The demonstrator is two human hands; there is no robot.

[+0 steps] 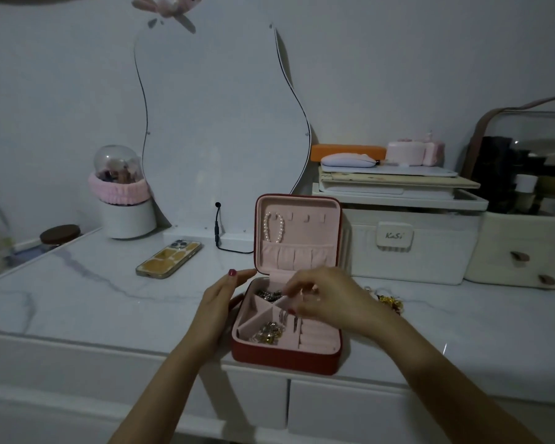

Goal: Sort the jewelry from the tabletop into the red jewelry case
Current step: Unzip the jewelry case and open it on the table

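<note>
Mostly sorted: red jewelry case [285, 358] holds pearls, silver, gold; right hand [326, 299] pinches something small, unclear what, left hand [218, 306] open against case; gold pieces [390, 303] remain on bench [77, 299] right.

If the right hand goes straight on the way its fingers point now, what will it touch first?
Probably the silver jewelry in the far compartment of the red jewelry case: the right hand points left and slightly down over the tray. Depth is unclear.

Red case [285, 358], pink lining; white marbled tabletop [93, 293].
</note>
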